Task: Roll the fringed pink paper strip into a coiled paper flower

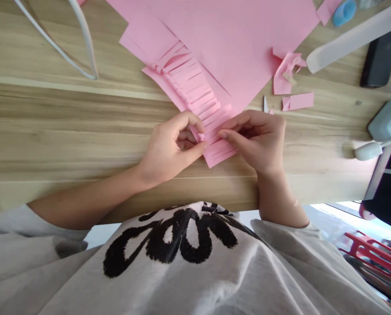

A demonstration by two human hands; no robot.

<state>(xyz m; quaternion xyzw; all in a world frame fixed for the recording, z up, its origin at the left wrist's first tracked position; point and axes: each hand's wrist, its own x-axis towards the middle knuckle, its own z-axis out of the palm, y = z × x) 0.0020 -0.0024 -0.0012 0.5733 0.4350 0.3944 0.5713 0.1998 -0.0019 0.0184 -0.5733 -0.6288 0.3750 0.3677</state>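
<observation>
Head view: our left fingers pinch fringed pink paper at a curled strip; right fingers grip another, likely for tension.

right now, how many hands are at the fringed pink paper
2: left hand by the rolled edge, right hand pinching at the cut strips.

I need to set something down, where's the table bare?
Widest: left of the left hand, below the white loop. Smaller: between the right hand and the green case, below the scraps. Crowded: the middle, with pink paper and both hands, and the upper right, with blue cap and black box.
</observation>
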